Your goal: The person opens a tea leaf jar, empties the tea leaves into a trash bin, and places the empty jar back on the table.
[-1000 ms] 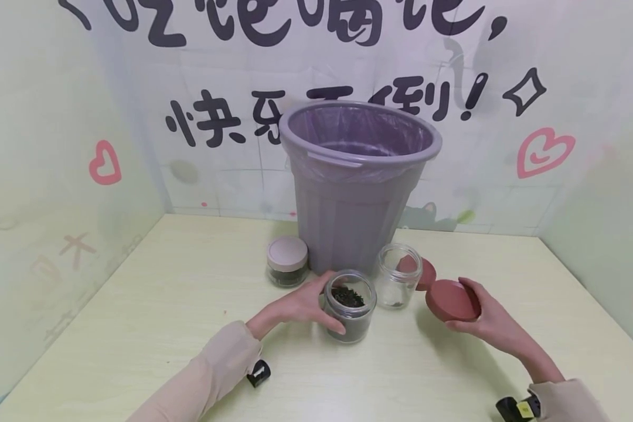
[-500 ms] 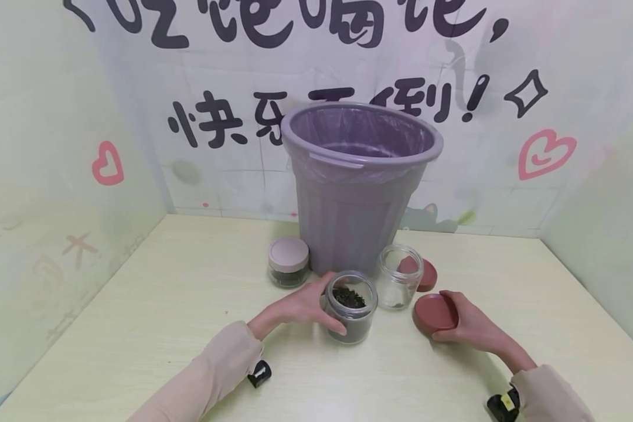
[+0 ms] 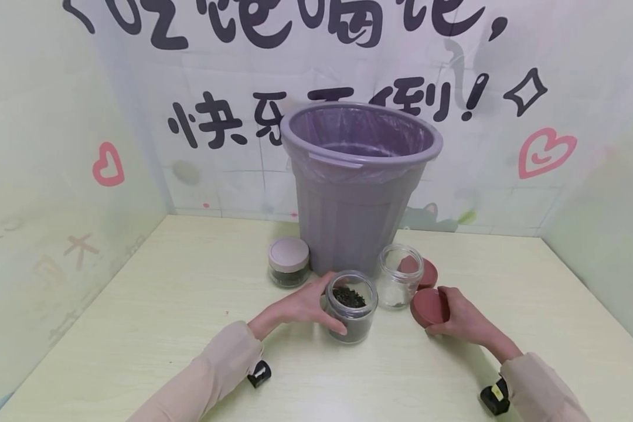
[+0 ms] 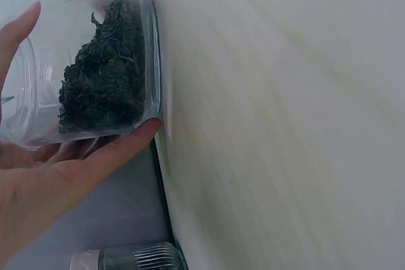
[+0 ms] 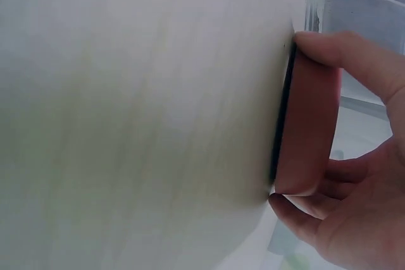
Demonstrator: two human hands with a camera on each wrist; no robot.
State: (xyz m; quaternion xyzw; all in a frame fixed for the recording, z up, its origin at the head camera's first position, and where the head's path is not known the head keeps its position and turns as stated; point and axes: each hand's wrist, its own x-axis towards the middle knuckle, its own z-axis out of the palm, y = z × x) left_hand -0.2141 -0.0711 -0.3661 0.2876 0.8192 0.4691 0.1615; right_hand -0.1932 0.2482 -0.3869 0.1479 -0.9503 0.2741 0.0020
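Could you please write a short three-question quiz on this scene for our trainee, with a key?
1. What does the right hand hold: (A) a spoon, (B) a reddish lid, or (C) a glass jar?
2. True or false: the jar of dark leaves at the left hand has a lid on.
3. How many glass jars does the head view show?

Key: 1. B. 2. False; its top is open. 3. Three, counting the lidded jar and the clear jar.

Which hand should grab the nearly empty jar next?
Probably the right hand: the red lid it grips is low by the table, likely easy to release, and the nearly empty jar is close by. The left hand holds the jar of dark leaves, which is in its way.
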